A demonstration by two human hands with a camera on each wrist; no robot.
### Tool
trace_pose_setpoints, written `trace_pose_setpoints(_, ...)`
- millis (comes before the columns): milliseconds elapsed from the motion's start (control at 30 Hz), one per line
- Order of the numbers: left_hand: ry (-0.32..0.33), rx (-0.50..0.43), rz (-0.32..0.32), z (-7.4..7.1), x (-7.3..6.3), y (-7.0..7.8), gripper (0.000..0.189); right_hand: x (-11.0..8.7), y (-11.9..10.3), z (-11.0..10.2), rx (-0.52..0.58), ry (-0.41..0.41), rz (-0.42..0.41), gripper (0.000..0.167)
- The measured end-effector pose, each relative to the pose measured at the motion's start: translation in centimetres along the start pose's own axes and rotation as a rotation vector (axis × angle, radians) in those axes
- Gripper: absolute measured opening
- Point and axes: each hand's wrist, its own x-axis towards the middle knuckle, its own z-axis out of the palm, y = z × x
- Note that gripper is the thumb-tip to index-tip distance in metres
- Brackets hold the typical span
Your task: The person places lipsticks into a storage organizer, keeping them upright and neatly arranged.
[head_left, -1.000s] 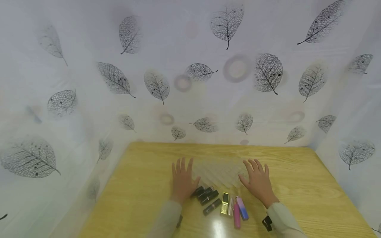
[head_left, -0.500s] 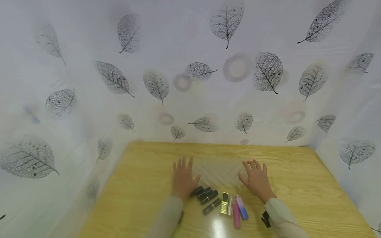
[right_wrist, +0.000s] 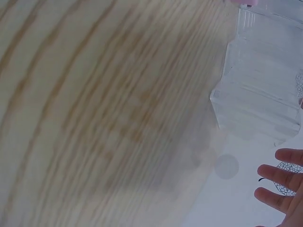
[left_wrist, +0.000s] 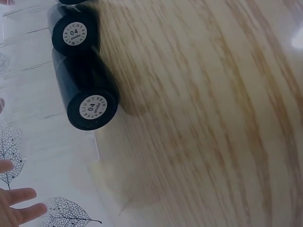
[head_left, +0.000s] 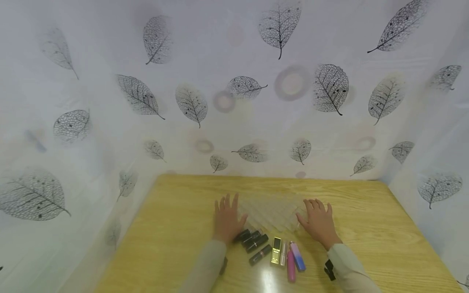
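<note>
A yellowish, wood-grained desk (head_left: 165,228) shows a bright glare (head_left: 268,280) near its front. A pale sheet (head_left: 212,44) hangs behind it and along both sides. Dark, net-veined leaves (head_left: 331,88) are printed across the sheet, their stems pointing various ways; one large leaf (head_left: 34,193) sits low at the left. Among them are blurred rings (head_left: 292,83), the biggest right of centre, and a faint bluish smudge (head_left: 35,141) at far left.
</note>
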Motion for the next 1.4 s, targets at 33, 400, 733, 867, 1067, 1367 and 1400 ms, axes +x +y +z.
trace_pose_setpoints(33,0.001,-0.002,0.002,0.1,0.0,0.0,0.075,0.0,0.1,0.0,-0.003,0.002,0.002,0.053)
trace_pose_setpoints(400,-0.015,0.033,0.002,0.4,0.0,-0.1,0.074,0.1,0.4,-0.1,0.024,-0.069,0.042,0.037)
trace_pose_setpoints(733,-0.039,0.035,-0.008,0.7,-0.1,-0.1,0.073,0.4,1.0,1.2,-0.062,0.004,-0.071,0.035)
trace_pose_setpoints(867,-0.032,0.045,-0.006,0.7,-0.1,-0.1,0.072,0.5,1.2,1.5,-0.065,-0.034,-0.074,0.036)
trace_pose_setpoints(1067,-0.036,0.03,-0.01,0.2,-0.1,0.1,0.071,0.6,1.4,1.8,-0.071,-0.012,-0.101,0.033)
trace_pose_setpoints(1367,-0.052,0.015,-0.011,0.1,-0.2,-0.1,0.07,0.9,1.6,2.0,-0.089,0.044,-0.174,0.033)
trace_pose_setpoints(1400,-0.053,0.018,-0.012,0.1,-0.2,-0.1,0.069,0.9,1.6,1.9,-0.092,0.049,-0.181,0.032)
